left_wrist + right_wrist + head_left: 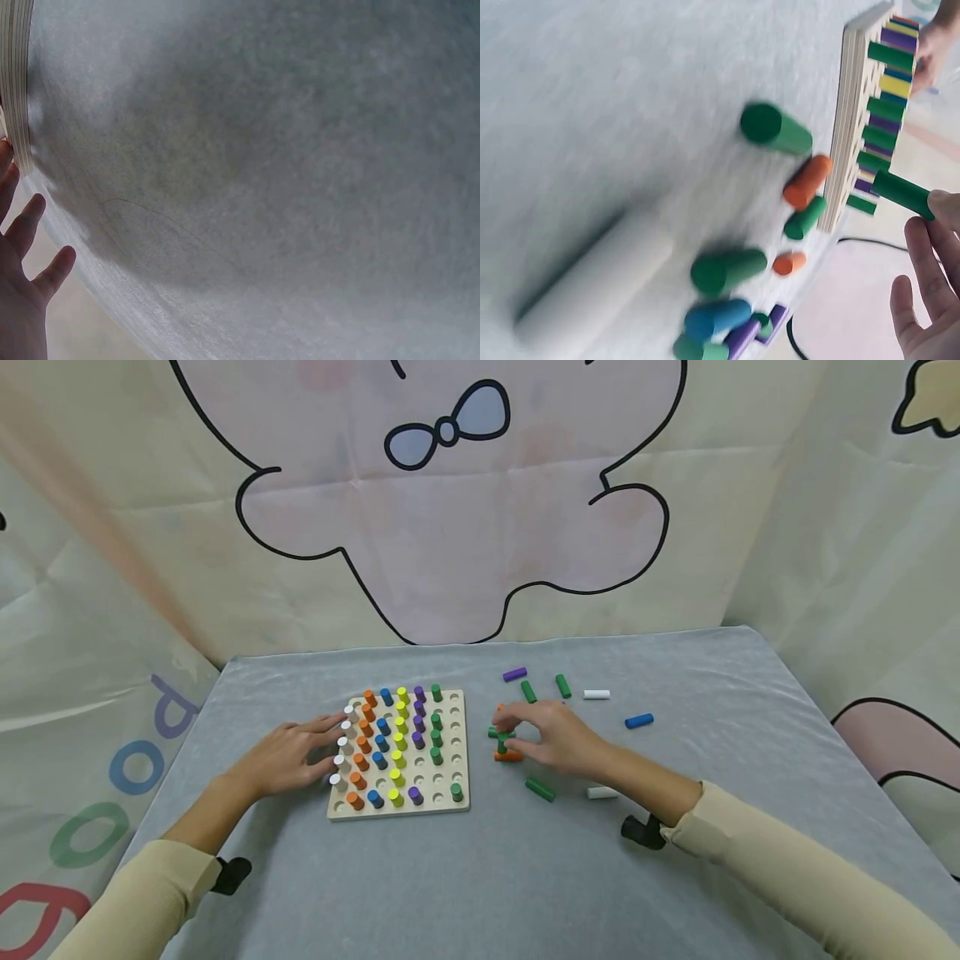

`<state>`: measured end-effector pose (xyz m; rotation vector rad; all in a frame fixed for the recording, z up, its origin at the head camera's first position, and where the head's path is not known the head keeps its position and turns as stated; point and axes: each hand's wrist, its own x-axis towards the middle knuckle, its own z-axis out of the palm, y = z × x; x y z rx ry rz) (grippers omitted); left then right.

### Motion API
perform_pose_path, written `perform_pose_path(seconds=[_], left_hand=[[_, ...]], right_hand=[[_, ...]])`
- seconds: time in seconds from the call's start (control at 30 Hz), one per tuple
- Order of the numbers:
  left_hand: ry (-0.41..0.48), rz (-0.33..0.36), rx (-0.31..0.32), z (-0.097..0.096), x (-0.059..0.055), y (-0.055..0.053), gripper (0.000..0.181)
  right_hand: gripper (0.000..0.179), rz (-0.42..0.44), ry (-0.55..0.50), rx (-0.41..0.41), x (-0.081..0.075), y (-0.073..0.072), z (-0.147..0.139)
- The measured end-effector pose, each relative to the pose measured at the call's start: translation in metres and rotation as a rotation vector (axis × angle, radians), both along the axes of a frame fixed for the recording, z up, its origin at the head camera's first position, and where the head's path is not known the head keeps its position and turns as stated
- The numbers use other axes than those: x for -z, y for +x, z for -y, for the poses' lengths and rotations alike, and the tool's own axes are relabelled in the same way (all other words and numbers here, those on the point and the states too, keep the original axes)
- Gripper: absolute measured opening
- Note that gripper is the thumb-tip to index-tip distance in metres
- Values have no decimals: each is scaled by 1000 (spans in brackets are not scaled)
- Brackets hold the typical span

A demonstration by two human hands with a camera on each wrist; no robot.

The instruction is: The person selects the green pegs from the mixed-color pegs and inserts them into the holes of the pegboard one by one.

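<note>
The right hand (558, 739) pinches a green peg (901, 193); the left hand (288, 756), spread out, reaches the board (446, 768) (stripy-sided only in wrist views).

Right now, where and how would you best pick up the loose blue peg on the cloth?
Probably at mid-length, from above: pinch the blue peg across its near and far long sides. It is a cylinder lying roughly left to right, touching no other peg, so both sides look reachable. The right hand is nearer, but it holds a green peg.
</note>
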<state>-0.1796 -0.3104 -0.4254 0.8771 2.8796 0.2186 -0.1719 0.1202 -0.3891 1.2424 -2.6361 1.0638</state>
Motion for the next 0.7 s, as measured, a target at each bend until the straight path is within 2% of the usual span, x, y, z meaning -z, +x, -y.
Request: perform_pose_path(seconds=[0.13,0.47,0.7], left_hand=[[4,-5,-4,0,1,0,54],[1,-15,-12,0,2,0,53],[12,-19,-8,-1,2,0,53]], right_hand=[[28,2,18,3,3,4,12],[28,13,-16,-26,8,7,35],[31,48,-10,-42,10,8,48]])
